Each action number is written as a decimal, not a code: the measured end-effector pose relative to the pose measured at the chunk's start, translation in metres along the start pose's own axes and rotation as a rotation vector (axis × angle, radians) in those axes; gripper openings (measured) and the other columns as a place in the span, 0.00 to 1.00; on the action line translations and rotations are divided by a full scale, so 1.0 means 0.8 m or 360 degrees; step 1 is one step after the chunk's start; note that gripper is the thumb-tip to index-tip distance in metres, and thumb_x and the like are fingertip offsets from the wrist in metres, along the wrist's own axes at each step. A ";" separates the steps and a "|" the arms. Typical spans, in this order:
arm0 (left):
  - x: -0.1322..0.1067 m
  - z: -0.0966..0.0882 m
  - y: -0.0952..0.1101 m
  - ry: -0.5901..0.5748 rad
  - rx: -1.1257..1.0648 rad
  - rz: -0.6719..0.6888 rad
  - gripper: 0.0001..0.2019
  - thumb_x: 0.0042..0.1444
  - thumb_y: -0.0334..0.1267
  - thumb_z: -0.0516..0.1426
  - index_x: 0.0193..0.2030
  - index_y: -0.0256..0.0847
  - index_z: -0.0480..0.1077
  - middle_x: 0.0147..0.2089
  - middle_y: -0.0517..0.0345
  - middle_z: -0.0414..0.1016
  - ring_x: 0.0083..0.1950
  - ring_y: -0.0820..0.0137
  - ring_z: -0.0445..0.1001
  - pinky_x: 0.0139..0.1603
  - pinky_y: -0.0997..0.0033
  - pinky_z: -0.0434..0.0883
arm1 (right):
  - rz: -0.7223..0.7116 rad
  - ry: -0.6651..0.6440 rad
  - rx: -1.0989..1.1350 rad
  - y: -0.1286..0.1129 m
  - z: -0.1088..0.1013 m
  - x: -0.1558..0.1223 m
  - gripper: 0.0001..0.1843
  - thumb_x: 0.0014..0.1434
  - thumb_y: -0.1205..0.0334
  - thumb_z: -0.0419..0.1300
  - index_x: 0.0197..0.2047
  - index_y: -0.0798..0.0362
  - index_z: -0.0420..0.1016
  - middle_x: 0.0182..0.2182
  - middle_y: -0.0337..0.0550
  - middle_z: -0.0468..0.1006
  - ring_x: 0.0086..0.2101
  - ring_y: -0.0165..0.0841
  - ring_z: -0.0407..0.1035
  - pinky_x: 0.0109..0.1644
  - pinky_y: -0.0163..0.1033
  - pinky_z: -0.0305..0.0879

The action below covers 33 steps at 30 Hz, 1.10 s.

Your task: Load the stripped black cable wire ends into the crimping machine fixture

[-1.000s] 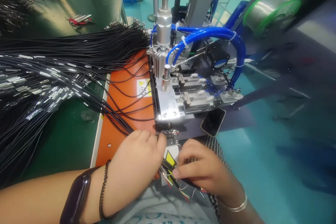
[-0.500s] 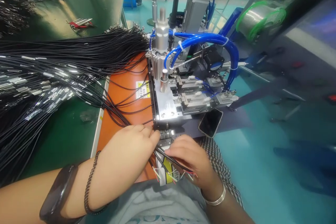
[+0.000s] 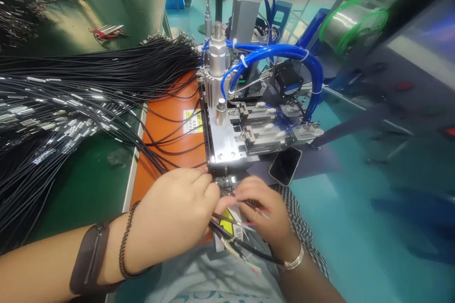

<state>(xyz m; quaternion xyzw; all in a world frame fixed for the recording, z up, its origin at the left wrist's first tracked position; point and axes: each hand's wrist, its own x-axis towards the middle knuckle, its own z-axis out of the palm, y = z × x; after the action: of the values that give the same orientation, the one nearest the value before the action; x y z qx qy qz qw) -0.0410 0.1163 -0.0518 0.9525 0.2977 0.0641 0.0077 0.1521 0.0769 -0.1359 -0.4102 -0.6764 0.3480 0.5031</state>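
Note:
My left hand (image 3: 186,201) is closed around several black cables (image 3: 217,228), whose stripped ends with thin coloured wires hang out toward my lap. Between the thumb and fingers of my right hand (image 3: 267,210) is the end of one black cable, pinched close to the left fingertips. Both hands are at the front of a metal bench machine (image 3: 227,147), just below its small dark fixture (image 3: 226,181). Other cables run from the left over the orange surface (image 3: 170,118) to the machine's side.
A large heap of black cables (image 3: 71,118) with shiny metal ends covers the left side. A phone (image 3: 285,165) lies right of the fixture. Blue air hoses (image 3: 316,75) arch over the machine, and a green-rimmed spool (image 3: 353,28) stands behind. Someone's legs show far back.
My right hand has shifted up slightly and now pinches a single cable end. The bundle in my left hand has swung lower and right. A grey upright column on the machine has moved left.

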 end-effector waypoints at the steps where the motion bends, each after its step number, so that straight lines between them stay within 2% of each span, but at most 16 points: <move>1: -0.001 0.003 0.001 0.0077 -0.0023 0.0068 0.11 0.60 0.38 0.50 0.32 0.36 0.69 0.38 0.46 0.76 0.43 0.58 0.75 0.45 0.56 0.73 | 0.0046 0.0041 0.0012 -0.002 0.002 0.002 0.07 0.56 0.69 0.61 0.37 0.48 0.75 0.33 0.41 0.78 0.36 0.33 0.71 0.42 0.42 0.68; 3: -0.001 0.008 0.004 0.0125 -0.0048 0.0125 0.10 0.61 0.38 0.49 0.39 0.35 0.69 0.47 0.43 0.74 0.48 0.57 0.73 0.47 0.56 0.72 | 0.0051 0.0058 0.0050 -0.006 0.004 0.008 0.07 0.56 0.70 0.61 0.37 0.48 0.75 0.33 0.41 0.78 0.37 0.33 0.71 0.43 0.42 0.68; 4: -0.001 0.011 0.006 0.0098 -0.0058 0.0124 0.10 0.60 0.35 0.49 0.43 0.34 0.68 0.49 0.43 0.73 0.47 0.57 0.73 0.45 0.57 0.72 | 0.0029 0.0039 0.0057 -0.009 0.004 0.011 0.07 0.56 0.70 0.61 0.37 0.48 0.75 0.34 0.40 0.78 0.37 0.33 0.71 0.44 0.42 0.68; 7: 0.000 0.016 0.007 -0.0089 -0.0100 0.0063 0.15 0.55 0.30 0.50 0.50 0.33 0.64 0.40 0.49 0.74 0.37 0.61 0.72 0.35 0.60 0.71 | 0.0031 -0.0052 0.0027 -0.018 0.004 0.019 0.05 0.56 0.69 0.61 0.36 0.49 0.76 0.34 0.40 0.79 0.37 0.31 0.71 0.44 0.39 0.67; 10: 0.001 0.012 0.001 -0.0253 -0.0118 0.0027 0.22 0.50 0.27 0.52 0.54 0.37 0.60 0.32 0.57 0.71 0.32 0.62 0.71 0.31 0.61 0.68 | 0.0229 -0.0012 -0.0028 -0.022 0.001 0.021 0.04 0.56 0.68 0.62 0.35 0.50 0.75 0.33 0.40 0.78 0.35 0.31 0.71 0.41 0.37 0.67; 12: 0.001 0.008 -0.003 -0.0374 -0.0154 -0.0025 0.24 0.49 0.26 0.52 0.55 0.43 0.60 0.31 0.61 0.70 0.32 0.63 0.71 0.30 0.63 0.66 | 0.0350 0.0048 -0.0093 -0.021 -0.002 0.018 0.02 0.54 0.67 0.63 0.33 0.51 0.74 0.31 0.39 0.77 0.34 0.31 0.70 0.39 0.37 0.67; 15: 0.002 0.007 -0.004 -0.0491 -0.0317 -0.0150 0.15 0.51 0.28 0.52 0.45 0.46 0.64 0.33 0.63 0.70 0.34 0.65 0.71 0.31 0.65 0.65 | 0.0372 0.0030 -0.0291 -0.017 -0.006 0.011 0.05 0.53 0.65 0.65 0.30 0.51 0.72 0.29 0.38 0.75 0.32 0.31 0.69 0.37 0.37 0.65; 18: 0.004 0.017 -0.001 -0.0425 -0.0511 -0.0297 0.05 0.57 0.32 0.49 0.38 0.43 0.65 0.35 0.61 0.70 0.36 0.66 0.71 0.34 0.66 0.65 | 0.0234 0.0023 -0.0532 -0.018 -0.008 0.005 0.03 0.55 0.64 0.63 0.34 0.51 0.72 0.29 0.39 0.75 0.33 0.32 0.68 0.38 0.38 0.65; 20: 0.006 0.027 0.000 -0.0334 -0.0570 -0.0422 0.07 0.61 0.33 0.46 0.37 0.42 0.65 0.35 0.60 0.70 0.35 0.68 0.70 0.34 0.67 0.64 | 0.0165 0.0120 -0.0671 -0.020 -0.008 0.002 0.04 0.56 0.64 0.63 0.36 0.50 0.72 0.30 0.39 0.74 0.34 0.32 0.67 0.37 0.38 0.64; 23: 0.008 0.036 -0.001 -0.0170 -0.0641 -0.0553 0.08 0.62 0.34 0.46 0.36 0.42 0.65 0.34 0.61 0.70 0.34 0.69 0.69 0.33 0.70 0.63 | 0.0219 0.0240 -0.0737 -0.025 -0.005 0.000 0.02 0.56 0.63 0.62 0.33 0.51 0.72 0.29 0.38 0.72 0.31 0.30 0.65 0.34 0.36 0.64; 26: 0.008 0.038 -0.001 -0.0056 -0.0668 -0.0559 0.08 0.62 0.35 0.46 0.35 0.41 0.64 0.33 0.61 0.69 0.34 0.70 0.68 0.33 0.70 0.62 | 0.0331 0.0343 -0.0667 -0.030 0.000 0.001 0.02 0.57 0.64 0.61 0.36 0.51 0.73 0.28 0.37 0.70 0.28 0.27 0.64 0.30 0.33 0.63; 29: 0.005 0.038 0.000 -0.0032 -0.0595 -0.0494 0.09 0.62 0.35 0.46 0.35 0.41 0.65 0.33 0.60 0.69 0.35 0.69 0.68 0.33 0.69 0.62 | 0.0374 0.0421 -0.0615 -0.034 0.003 0.005 0.06 0.58 0.65 0.59 0.40 0.52 0.73 0.28 0.37 0.70 0.26 0.26 0.64 0.30 0.32 0.63; 33: 0.002 0.041 0.001 -0.0034 -0.0551 -0.0449 0.08 0.62 0.34 0.46 0.35 0.41 0.65 0.33 0.61 0.68 0.34 0.69 0.67 0.33 0.69 0.61 | 0.0406 0.0432 -0.0569 -0.038 0.005 0.010 0.03 0.58 0.66 0.58 0.35 0.53 0.74 0.29 0.39 0.72 0.27 0.27 0.66 0.29 0.32 0.63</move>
<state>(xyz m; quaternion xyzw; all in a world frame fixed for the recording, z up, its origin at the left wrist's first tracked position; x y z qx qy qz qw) -0.0352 0.1172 -0.0837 0.8865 0.4124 0.1025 0.1831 0.1408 0.0710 -0.1073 -0.6176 -0.5963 0.2251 0.4608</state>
